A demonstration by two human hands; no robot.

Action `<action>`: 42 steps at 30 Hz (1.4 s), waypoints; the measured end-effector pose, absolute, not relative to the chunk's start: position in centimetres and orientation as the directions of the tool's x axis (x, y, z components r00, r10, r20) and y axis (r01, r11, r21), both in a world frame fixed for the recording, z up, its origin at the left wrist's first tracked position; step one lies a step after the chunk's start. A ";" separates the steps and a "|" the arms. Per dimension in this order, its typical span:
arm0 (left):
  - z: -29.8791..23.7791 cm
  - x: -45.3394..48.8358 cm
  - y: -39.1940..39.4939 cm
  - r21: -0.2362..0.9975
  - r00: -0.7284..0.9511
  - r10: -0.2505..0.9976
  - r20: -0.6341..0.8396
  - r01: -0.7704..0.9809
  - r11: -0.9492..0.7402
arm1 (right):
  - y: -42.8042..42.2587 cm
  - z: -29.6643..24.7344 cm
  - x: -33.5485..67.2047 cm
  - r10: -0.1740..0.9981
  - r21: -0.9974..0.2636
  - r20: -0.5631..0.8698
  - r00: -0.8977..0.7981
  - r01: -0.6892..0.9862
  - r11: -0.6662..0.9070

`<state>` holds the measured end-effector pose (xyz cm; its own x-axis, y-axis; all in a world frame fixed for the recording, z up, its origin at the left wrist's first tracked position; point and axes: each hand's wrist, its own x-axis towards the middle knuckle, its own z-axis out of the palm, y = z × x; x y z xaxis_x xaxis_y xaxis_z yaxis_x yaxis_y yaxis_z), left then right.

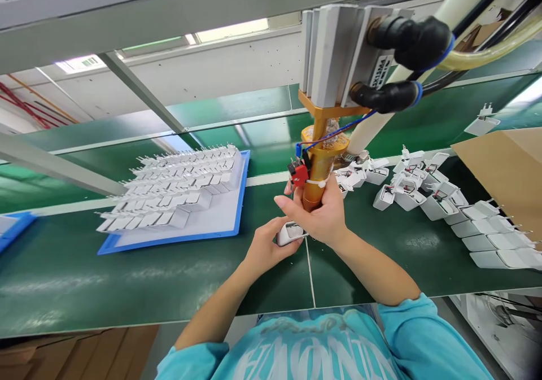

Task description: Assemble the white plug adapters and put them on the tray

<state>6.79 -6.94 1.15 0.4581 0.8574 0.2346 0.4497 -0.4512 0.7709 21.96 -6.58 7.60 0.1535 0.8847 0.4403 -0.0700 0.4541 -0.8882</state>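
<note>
Centrally, a hanging power tool [318,171] comes down from above. Its lower barrel is a smooth, golden-orange metal cylinder, and its upper body is a ribbed block of pale silver metal. A small red plastic switch [300,173] sits on the barrel's side, with thin blue wire looped above it. Two glossy black hose fittings [406,40] bend out of the silver block.

The right hand [322,217] is wrapped around the lower barrel, fingers curled tight and thumb pointing left, with the forearm rising from the lower right in a turquoise sleeve. The left hand [266,248] reaches up from below, forearm bare. It pinches one charger shell [290,233], a small rounded white plastic box, just under the tool's tip and above the middle of the surface [127,278], which is a dark green, slightly shiny mat.

To the left lies one flat blue tray [169,239] lined with a white sheet. It carries several overlapping rows of white shells [182,185] with metal prongs sticking up, too tightly packed to count. A second blue corner [12,227] shows at the far left edge.

To the right sits a loose heap of open shells [417,188], and nearer the edge a neat line of them [495,239] lies on its side. A brown cardboard flap [503,165] overhangs that side. One lone plug [483,123] stands on the far green belt.
</note>
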 end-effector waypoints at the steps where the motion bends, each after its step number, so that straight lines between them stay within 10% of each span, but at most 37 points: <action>1: 1.4 6.9 -7.0 0.767 0.457 0.858 0.233 0.456 -0.451 | -6.6 7.6 22.0 0.881 -0.885 0.448 0.154 -0.068 0.461; 42: -1.2 8.8 -7.4 0.904 0.426 0.901 0.079 0.351 -0.245 | -6.6 7.7 22.3 0.884 -0.890 0.444 0.149 -0.042 0.454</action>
<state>8.83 -7.41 -1.21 0.4261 0.9012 0.0785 0.3509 -0.2447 0.9039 22.26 -6.57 7.68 0.1489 0.8837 0.4438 -0.0418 0.4540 -0.8900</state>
